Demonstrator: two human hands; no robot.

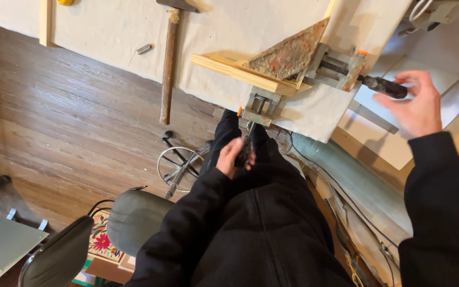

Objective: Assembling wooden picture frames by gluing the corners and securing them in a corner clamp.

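Observation:
A grey metal corner clamp [329, 68] sits at the corner of a cloth-covered table [107, 32]. It holds two pale wooden strips [240, 72] joined at an angle, with a stained triangular square [288, 56] lying in the corner. My left hand [233, 157] is closed around the black handle [245, 151] of the clamp's near screw, below the table edge. My right hand [415, 103] hovers blurred with its fingers spread, just right of the other black screw handle [383, 86]; contact is unclear.
A long-handled hammer [168, 64] lies on the table left of the clamp, with a small metal piece [143, 49] beside it. On the wooden floor [54, 122] stand a grey padded stool [134, 218] and a chair back [59, 255]. White boards [394, 143] lie at the right.

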